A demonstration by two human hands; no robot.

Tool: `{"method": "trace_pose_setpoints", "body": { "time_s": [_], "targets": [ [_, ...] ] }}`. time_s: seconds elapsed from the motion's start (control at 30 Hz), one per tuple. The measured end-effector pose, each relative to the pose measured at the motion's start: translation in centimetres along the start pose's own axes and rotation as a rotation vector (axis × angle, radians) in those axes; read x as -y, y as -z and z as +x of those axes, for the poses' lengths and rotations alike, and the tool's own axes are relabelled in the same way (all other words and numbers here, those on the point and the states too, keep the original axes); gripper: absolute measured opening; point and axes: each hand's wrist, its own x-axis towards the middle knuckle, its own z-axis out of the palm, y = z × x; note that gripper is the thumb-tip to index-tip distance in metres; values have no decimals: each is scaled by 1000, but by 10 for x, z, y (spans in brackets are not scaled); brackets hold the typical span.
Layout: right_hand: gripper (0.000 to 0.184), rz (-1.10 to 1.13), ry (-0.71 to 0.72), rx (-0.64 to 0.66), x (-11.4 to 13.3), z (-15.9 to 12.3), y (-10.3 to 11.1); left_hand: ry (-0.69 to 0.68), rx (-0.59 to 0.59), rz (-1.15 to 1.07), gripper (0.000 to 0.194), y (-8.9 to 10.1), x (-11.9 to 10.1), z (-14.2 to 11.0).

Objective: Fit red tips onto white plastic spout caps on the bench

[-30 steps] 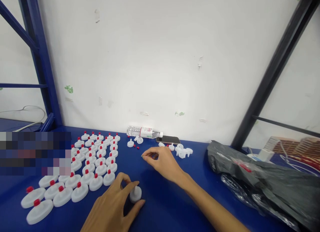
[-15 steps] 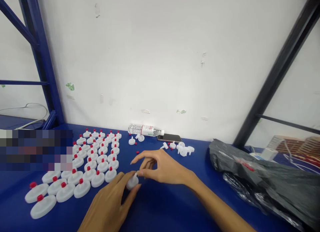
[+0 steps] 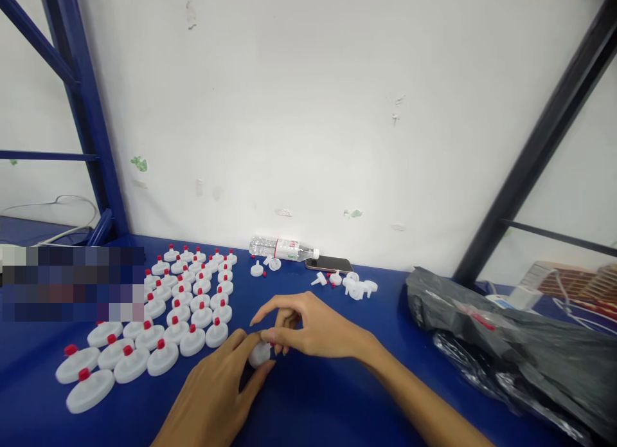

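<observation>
My left hand [image 3: 214, 383] is closed around a white plastic nozzle lid [image 3: 260, 355], fingers over its far side and thumb at its near edge. From the right, my right hand [image 3: 315, 328] pinches a small red cap [image 3: 271, 345] at the lid's spout, its index finger arched above. Fingers hide most of the spout, so how far the cap sits on it cannot be seen. Left of my hands stand rows of white nozzle lids [image 3: 161, 358] with red caps on their spouts.
Uncapped lids [image 3: 357, 289] and loose red caps lie toward the back. A plastic bottle [image 3: 284, 248] lies on its side by the wall, beside a phone [image 3: 329, 264]. A dark plastic bag [image 3: 511, 337] covers the right side of the blue table [image 3: 337, 402].
A red cap now shows between my right fingers and the lid's spout, where the bare white tip was visible before. The whole view has shifted slightly.
</observation>
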Motion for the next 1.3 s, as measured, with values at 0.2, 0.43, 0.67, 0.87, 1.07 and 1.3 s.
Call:
{"method": "trace_pose_setpoints", "body": {
  "time_s": [0.2, 0.43, 0.67, 0.87, 1.07, 1.3],
  "targets": [
    [29, 148, -53, 71, -8, 2, 2, 3, -31, -97, 38, -4, 4, 1],
    [31, 255, -50, 100, -21, 6, -2, 13, -11, -132, 38, -2, 0, 3],
    [37, 342, -111, 95, -13, 3, 5, -2, -21, -84, 36, -3, 0, 1],
    [42, 342, -135, 71, -17, 4, 4, -15, -10, -33, 31, -2, 2, 1],
    [43, 352, -147, 40, -17, 6, -3, -34, -8, -90, 28, 2, -3, 1],
    [44, 326, -155, 33, -11, 6, -5, -24, -15, -159, 26, 2, -4, 0]
  ]
}}
